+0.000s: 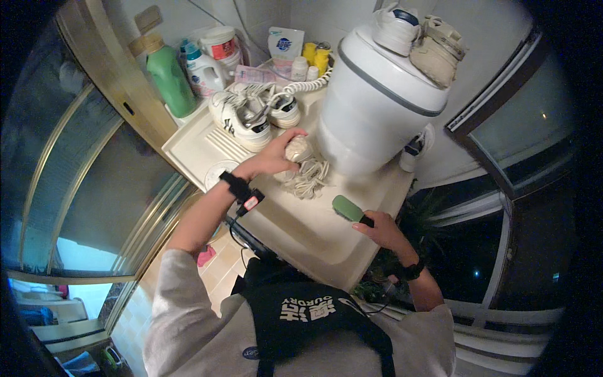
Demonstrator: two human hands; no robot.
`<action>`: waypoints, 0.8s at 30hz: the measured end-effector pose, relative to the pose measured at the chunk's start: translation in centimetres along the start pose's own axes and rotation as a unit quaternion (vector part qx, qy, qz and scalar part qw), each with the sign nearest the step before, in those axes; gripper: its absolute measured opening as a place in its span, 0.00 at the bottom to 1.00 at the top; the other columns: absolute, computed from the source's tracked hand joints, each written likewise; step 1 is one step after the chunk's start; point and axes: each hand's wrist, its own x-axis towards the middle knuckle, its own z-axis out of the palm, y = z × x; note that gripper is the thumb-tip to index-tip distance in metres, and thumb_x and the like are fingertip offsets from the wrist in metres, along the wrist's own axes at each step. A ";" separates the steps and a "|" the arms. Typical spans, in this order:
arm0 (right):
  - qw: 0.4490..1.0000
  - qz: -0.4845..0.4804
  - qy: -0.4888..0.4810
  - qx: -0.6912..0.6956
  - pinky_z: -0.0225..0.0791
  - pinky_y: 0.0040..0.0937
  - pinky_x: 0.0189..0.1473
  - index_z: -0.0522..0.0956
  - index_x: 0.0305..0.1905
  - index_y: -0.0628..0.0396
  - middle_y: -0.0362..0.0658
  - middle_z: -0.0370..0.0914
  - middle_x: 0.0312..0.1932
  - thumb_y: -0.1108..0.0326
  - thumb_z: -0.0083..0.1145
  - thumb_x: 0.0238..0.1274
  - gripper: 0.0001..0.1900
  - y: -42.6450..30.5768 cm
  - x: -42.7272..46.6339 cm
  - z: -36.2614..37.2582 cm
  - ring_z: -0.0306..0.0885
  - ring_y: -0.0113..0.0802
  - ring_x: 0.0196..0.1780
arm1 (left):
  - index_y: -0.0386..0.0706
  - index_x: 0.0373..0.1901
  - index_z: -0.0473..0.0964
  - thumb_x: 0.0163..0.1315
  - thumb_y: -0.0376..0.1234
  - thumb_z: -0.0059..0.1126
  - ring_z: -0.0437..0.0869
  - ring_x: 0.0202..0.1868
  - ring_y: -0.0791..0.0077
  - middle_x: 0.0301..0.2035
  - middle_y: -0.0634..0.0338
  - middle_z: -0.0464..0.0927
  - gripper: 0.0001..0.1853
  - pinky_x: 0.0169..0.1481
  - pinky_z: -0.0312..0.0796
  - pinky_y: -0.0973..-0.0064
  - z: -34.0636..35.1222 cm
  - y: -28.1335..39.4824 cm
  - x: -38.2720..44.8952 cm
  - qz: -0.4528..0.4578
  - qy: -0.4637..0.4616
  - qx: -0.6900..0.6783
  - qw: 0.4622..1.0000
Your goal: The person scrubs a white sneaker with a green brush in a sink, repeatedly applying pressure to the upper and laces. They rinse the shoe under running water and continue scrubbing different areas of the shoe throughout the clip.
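Observation:
My left hand [275,155] curls around a small, pale beige, rounded object [297,149], whose exact kind I cannot make out. Directly below it, a tangled bundle of off-white shoelaces [308,181] lies on the beige sink counter [282,221]. In my right hand [384,228] is a scrub brush [347,207] with a green back, held by its black handle over the basin's right part. A pair of white sneakers with dark markings, the nearer sneaker [240,118] and the farther sneaker [285,110], sits just beyond my left hand.
A white lidded drum [372,103] stands at the back right, bearing a white shoe [396,30] and a beige shoe [438,52]. Another shoe [414,148] is behind it. Along the wall are a green bottle [170,77], a white detergent bottle [203,73] and a coiled hose [308,86].

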 end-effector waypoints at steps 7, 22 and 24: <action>0.983 -0.156 0.079 0.058 0.71 0.52 0.35 0.76 0.39 0.63 0.58 0.78 0.24 0.49 0.57 0.64 0.23 -9.2 7.1 10.5 0.79 0.58 0.31 | 0.46 0.63 0.64 0.39 0.38 0.79 0.83 0.47 0.55 0.43 0.48 0.82 0.46 0.54 0.74 0.65 -3.9 0.8 3.5 -0.002 -0.161 0.237 0.958; 0.976 -0.211 0.039 -0.031 0.73 0.56 0.43 0.81 0.40 0.59 0.61 0.81 0.38 0.56 0.44 0.69 0.19 -20.6 20.9 20.1 0.81 0.61 0.42 | 0.44 0.64 0.56 0.52 0.36 0.72 0.84 0.45 0.50 0.43 0.43 0.80 0.41 0.50 0.73 0.59 -6.4 -0.8 1.6 -0.098 -0.141 0.228 0.958; 0.974 -0.208 0.062 -0.072 0.73 0.54 0.46 0.78 0.45 0.57 0.57 0.81 0.43 0.64 0.45 0.65 0.13 -20.8 22.0 20.9 0.80 0.58 0.47 | 0.44 0.64 0.56 0.51 0.36 0.73 0.84 0.45 0.49 0.43 0.42 0.80 0.42 0.50 0.73 0.59 -5.8 0.4 1.9 -0.107 -0.141 0.221 0.959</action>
